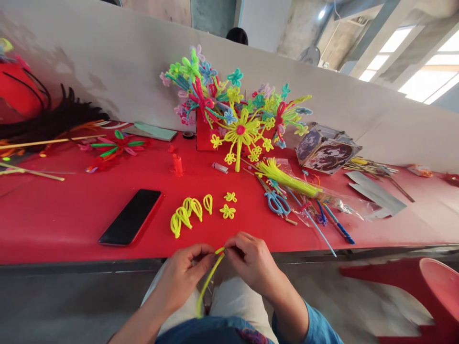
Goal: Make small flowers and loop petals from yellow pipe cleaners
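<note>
Both my hands pinch a yellow pipe cleaner (208,283) over my lap, in front of the table edge. My left hand (186,270) grips it near a short bent part, and my right hand (251,260) holds that bend from the other side. A long tail hangs down between them. Just beyond lie several looped yellow petals (183,216) and two small yellow flowers (227,211) on the red table (143,179). A large yellow pipe cleaner flower (242,130) with a red centre stands farther back.
A black phone (131,217) lies at left, near a red candle (177,165). Blue-handled scissors (277,202) and a bundle of yellow pipe cleaners (287,177) lie at right. Behind them stands a box with printed panels (324,153). A red stool (435,286) is at lower right.
</note>
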`<action>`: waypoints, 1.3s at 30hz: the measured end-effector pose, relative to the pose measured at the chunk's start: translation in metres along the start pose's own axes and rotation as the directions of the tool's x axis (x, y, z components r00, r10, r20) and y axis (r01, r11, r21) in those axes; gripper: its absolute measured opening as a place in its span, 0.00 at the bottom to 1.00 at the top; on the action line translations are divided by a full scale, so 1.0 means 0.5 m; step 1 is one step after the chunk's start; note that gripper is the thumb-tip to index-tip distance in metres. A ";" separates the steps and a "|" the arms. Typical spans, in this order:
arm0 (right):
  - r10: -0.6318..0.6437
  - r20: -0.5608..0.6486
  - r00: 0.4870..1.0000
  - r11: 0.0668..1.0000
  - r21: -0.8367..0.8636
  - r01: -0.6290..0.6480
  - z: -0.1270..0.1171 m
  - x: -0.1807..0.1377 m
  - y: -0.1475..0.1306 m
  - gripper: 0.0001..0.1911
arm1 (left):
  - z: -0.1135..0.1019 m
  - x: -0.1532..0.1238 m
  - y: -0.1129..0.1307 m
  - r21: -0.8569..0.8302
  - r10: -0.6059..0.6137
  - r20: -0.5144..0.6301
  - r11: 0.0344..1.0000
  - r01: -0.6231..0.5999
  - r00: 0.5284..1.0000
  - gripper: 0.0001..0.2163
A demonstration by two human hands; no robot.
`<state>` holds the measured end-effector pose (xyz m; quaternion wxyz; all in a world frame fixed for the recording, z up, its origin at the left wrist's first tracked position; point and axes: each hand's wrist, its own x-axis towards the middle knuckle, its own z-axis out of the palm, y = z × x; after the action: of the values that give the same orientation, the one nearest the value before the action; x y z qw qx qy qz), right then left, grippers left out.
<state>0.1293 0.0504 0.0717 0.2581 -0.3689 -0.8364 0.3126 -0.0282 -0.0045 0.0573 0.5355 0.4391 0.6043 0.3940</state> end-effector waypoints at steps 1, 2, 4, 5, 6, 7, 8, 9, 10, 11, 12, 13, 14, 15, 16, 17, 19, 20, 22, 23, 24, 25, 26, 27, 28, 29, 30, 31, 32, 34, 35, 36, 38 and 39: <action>0.017 -0.008 1.000 0.999 0.043 -0.017 0.002 0.001 -0.001 0.06 | 0.003 0.000 -0.003 -0.024 0.009 -0.014 1.000 -0.009 1.000 0.10; 0.041 -0.016 0.999 0.996 0.085 -0.040 0.004 0.001 -0.002 0.06 | 0.005 0.000 -0.005 -0.053 0.020 -0.024 0.998 -0.021 1.000 0.10; 0.104 -0.021 0.994 0.981 0.169 -0.099 0.008 0.003 -0.004 0.05 | 0.011 0.000 -0.008 -0.117 0.036 -0.034 0.992 -0.040 0.999 0.09; 0.137 -0.016 0.990 0.969 0.208 -0.130 0.010 0.003 -0.005 0.04 | 0.013 0.000 -0.008 -0.144 0.040 -0.038 0.989 -0.045 0.998 0.09; 0.165 -0.005 0.986 0.957 0.241 -0.159 0.011 0.004 -0.006 0.04 | 0.014 0.000 -0.008 -0.162 0.039 -0.044 0.986 -0.046 0.998 0.09; 0.189 0.011 0.982 0.945 0.271 -0.185 0.013 0.004 -0.006 0.04 | 0.015 0.000 -0.008 -0.174 0.034 -0.052 0.984 -0.043 0.998 0.09; 0.209 0.029 0.977 0.931 0.299 -0.208 0.014 0.004 -0.006 0.04 | 0.016 0.000 -0.007 -0.182 0.026 -0.058 0.983 -0.036 0.998 0.09; 0.225 0.047 0.973 0.918 0.325 -0.227 0.016 0.003 -0.005 0.04 | 0.016 0.000 -0.006 -0.189 0.017 -0.058 0.982 -0.028 0.998 0.08; 0.238 0.059 0.969 0.904 0.353 -0.244 0.017 0.003 -0.005 0.04 | 0.015 0.000 -0.006 -0.196 0.009 -0.051 0.980 -0.018 0.999 0.07; 0.250 0.068 0.966 0.887 0.384 -0.257 0.018 0.003 -0.004 0.04 | 0.015 0.000 -0.007 -0.205 -0.001 -0.037 0.979 -0.006 0.999 0.06; 0.261 0.075 0.962 0.868 0.418 -0.268 0.019 0.003 -0.004 0.04 | 0.015 0.000 -0.008 -0.218 -0.011 -0.022 0.976 0.006 1.000 0.06; 0.271 0.082 0.959 0.848 0.452 -0.278 0.020 0.003 -0.003 0.04 | 0.015 0.001 -0.009 -0.234 -0.022 -0.014 0.972 0.018 1.000 0.06; 0.279 0.087 0.956 0.829 0.481 -0.285 0.021 0.003 -0.003 0.03 | 0.015 0.001 -0.010 -0.251 -0.035 -0.009 0.968 0.031 0.999 0.05; 0.284 0.093 0.954 0.812 0.507 -0.291 0.022 0.003 -0.003 0.03 | 0.015 0.001 -0.010 -0.270 -0.051 -0.004 0.962 0.048 0.999 0.05; 0.288 0.098 0.952 0.799 0.524 -0.296 0.023 0.002 -0.003 0.03 | 0.015 0.001 -0.009 -0.287 -0.068 0.006 0.956 0.067 0.998 0.05; 0.290 0.103 0.952 0.792 0.532 -0.299 0.023 0.002 -0.003 0.03 | 0.015 0.001 -0.008 -0.298 -0.083 0.020 0.951 0.085 0.996 0.05; 0.291 0.107 0.951 0.792 0.530 -0.302 0.025 0.002 -0.004 0.04 | 0.015 -0.001 -0.004 -0.301 -0.098 0.046 0.947 0.107 0.994 0.04; 0.289 0.111 0.951 0.796 0.524 -0.303 0.025 0.002 -0.004 0.04 | 0.015 -0.002 -0.001 -0.296 -0.100 0.058 0.949 0.113 0.993 0.04; 0.277 0.125 0.953 0.804 0.513 -0.301 0.024 0.001 -0.004 0.04 | 0.012 -0.003 0.002 -0.277 -0.095 0.076 0.954 0.113 0.993 0.04; 0.269 0.135 0.954 0.803 0.515 -0.299 0.023 0.001 -0.004 0.04 | 0.011 -0.003 0.003 -0.270 -0.081 0.082 0.958 0.100 0.993 0.04; 0.263 0.142 0.954 0.797 0.525 -0.298 0.022 0.001 -0.004 0.05 | 0.009 -0.003 0.002 -0.270 -0.058 0.080 0.960 0.077 0.995 0.04; 0.263 0.144 0.954 0.786 0.541 -0.299 0.022 0.001 -0.004 0.05 | 0.008 -0.003 0.000 -0.280 -0.032 0.066 0.959 0.050 0.997 0.04; 0.274 0.140 0.952 0.772 0.557 -0.304 0.022 0.001 -0.004 0.06 | 0.007 -0.002 -0.002 -0.305 -0.012 0.043 0.952 0.024 0.999 0.04; 0.290 0.133 0.948 0.759 0.571 -0.312 0.022 0.001 -0.004 0.07 | 0.007 -0.001 -0.005 -0.344 -0.002 0.012 0.939 0.006 1.000 0.03; 0.301 0.128 0.945 0.751 0.578 -0.318 0.024 0.002 -0.005 0.07 | 0.007 0.000 -0.007 -0.394 -0.005 -0.023 0.919 -0.004 1.000 0.04; 0.302 0.131 0.944 0.749 0.580 -0.320 0.026 0.003 -0.006 0.07 | 0.009 0.001 -0.008 -0.448 -0.018 -0.061 0.894 -0.011 0.998 0.04; 0.290 0.140 0.947 0.750 0.582 -0.316 0.030 0.004 -0.007 0.07 | 0.010 0.002 -0.008 -0.499 -0.031 -0.101 0.866 -0.023 0.994 0.04; 0.268 0.158 0.950 0.743 0.593 -0.309 0.035 0.005 -0.008 0.07 | 0.013 0.002 -0.007 -0.542 -0.042 -0.137 0.840 -0.040 0.990 0.04; 0.247 0.179 0.952 0.722 0.622 -0.304 0.041 0.007 -0.009 0.08 | 0.015 0.003 -0.005 -0.576 -0.048 -0.169 0.815 -0.059 0.984 0.05; 0.235 0.213 0.948 0.627 0.712 -0.316 0.053 0.009 -0.009 0.11 | 0.020 0.003 0.001 -0.623 -0.056 -0.206 0.778 -0.087 0.977 0.05; 0.249 0.228 0.941 0.563 0.757 -0.332 0.060 0.010 -0.009 0.12 | 0.023 0.003 0.005 -0.639 -0.058 -0.205 0.764 -0.088 0.977 0.05; 0.267 0.246 0.932 0.496 0.794 -0.352 0.065 0.011 -0.008 0.13 | 0.024 0.002 0.007 -0.649 -0.057 -0.191 0.756 -0.083 0.980 0.05; 0.299 0.279 0.912 0.385 0.840 -0.383 0.073 0.011 -0.005 0.15 | 0.025 0.001 0.011 -0.648 -0.039 -0.153 0.758 -0.070 0.988 0.04; 0.307 0.295 0.905 0.346 0.851 -0.395 0.074 0.010 -0.003 0.15 | 0.025 0.000 0.011 -0.639 -0.024 -0.135 0.766 -0.068 0.991 0.04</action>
<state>0.1007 0.0412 0.0491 0.3055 -0.3318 -0.4512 0.7700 -0.0152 -0.0028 0.0610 0.6066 0.2091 0.4628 0.6117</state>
